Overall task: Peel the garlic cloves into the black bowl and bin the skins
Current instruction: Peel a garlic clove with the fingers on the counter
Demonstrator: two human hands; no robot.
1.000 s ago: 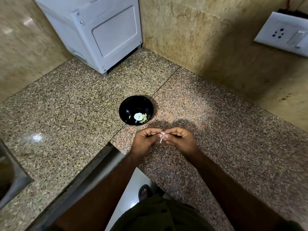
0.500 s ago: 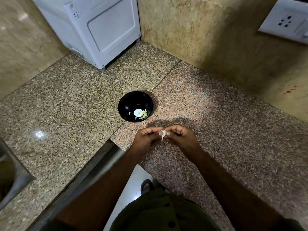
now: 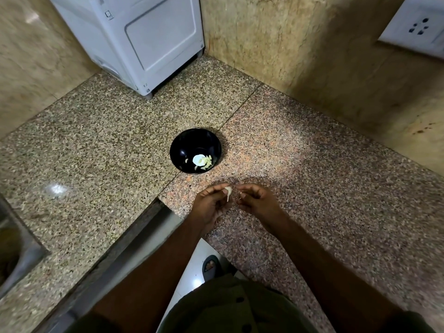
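A black bowl sits on the granite counter and holds several pale peeled garlic cloves. Just in front of it, my left hand pinches a small white garlic clove between thumb and fingertips, a strip of skin hanging down from it. My right hand is close beside it, a small gap away from the clove, its fingers curled with thumb and fingertips together; a thin scrap of skin seems to be caught there.
A white appliance stands at the back corner. Tiled walls close off the back and right, with a socket plate on the right wall. A steel sink lies at the far left. The counter edge runs diagonally below my hands.
My hands have parted slightly: the right hand has pulled away from the clove, which stays in the left. The view has shifted a little.
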